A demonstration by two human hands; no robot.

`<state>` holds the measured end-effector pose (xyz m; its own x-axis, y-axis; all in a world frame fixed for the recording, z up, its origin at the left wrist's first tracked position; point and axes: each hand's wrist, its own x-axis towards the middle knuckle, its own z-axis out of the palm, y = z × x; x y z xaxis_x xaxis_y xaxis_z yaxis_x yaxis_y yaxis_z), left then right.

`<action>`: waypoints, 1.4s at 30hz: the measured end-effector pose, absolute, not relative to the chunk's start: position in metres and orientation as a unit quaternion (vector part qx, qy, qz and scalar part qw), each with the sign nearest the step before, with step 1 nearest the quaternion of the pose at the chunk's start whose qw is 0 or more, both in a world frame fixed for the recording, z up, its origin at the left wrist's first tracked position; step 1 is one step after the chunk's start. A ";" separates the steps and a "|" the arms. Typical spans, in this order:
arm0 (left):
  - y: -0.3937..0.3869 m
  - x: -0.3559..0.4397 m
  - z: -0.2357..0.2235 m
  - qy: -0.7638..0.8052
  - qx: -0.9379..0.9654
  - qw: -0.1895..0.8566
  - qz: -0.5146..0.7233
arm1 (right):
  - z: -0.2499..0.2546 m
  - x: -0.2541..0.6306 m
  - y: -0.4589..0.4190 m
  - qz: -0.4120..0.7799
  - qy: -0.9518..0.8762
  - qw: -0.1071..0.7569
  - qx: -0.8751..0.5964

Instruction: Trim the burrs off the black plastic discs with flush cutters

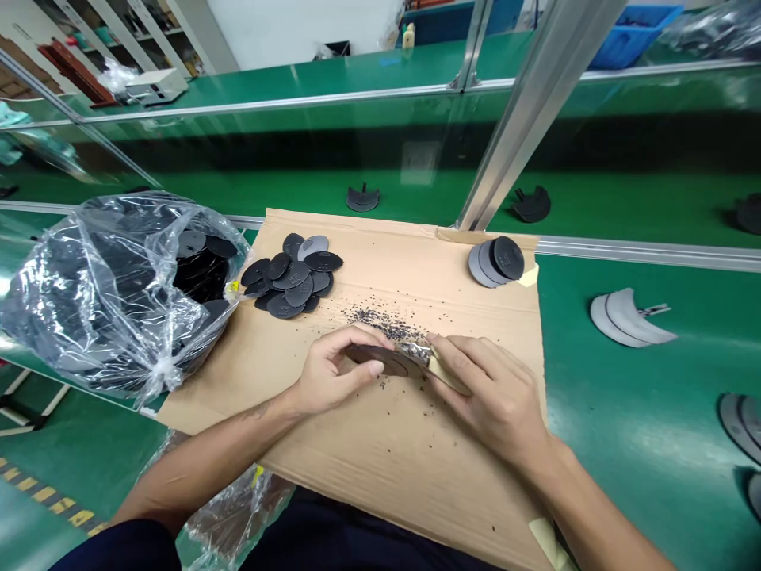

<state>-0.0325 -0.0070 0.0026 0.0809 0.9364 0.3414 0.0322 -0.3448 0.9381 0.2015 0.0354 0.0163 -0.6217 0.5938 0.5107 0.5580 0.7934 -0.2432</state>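
Observation:
My left hand (338, 369) pinches a thin dark plastic disc (389, 361) between thumb and fingers, tilted almost edge-on. In my right hand (491, 385) is a small tool (417, 351) with a shiny metal end and a pale yellowish wrap. The metal end meets the disc's upper right edge; its exact kind I cannot make out. Both hands are over a cardboard sheet (357, 444). Small black scraps (384, 322) lie scattered just behind the disc. Farther left is a loose pile of black oval-looking discs (291, 276), and a short stack of discs (496, 262) stands at the back right.
A clear plastic bag (119, 293) full of dark discs bulges at the left. An aluminium post (523, 119) rises behind the cardboard. Fanned grey pieces (630, 317) lie on the green surface (624, 420) at right. Another dark piece (362, 197) rests on the green belt.

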 end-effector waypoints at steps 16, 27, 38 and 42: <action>-0.001 -0.030 -0.008 0.506 0.508 0.452 0.531 | 0.014 0.210 0.049 -0.092 -0.862 0.199 -0.457; 0.015 -0.034 0.000 0.428 0.331 0.670 0.508 | 0.006 0.225 0.072 -0.110 -0.848 0.172 -0.489; 0.154 -0.106 0.069 0.626 0.620 0.212 0.423 | 0.000 0.228 0.069 -0.127 -0.840 0.204 -0.486; 0.218 -0.135 0.076 0.678 0.628 0.135 0.358 | -0.002 0.230 0.068 -0.118 -0.840 0.220 -0.482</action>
<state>-0.1351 0.2175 0.0765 -0.1759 0.9476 0.2666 0.7548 -0.0440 0.6545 0.2304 0.0680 -0.0016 -0.4377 0.7581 0.4834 0.8622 0.5064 -0.0136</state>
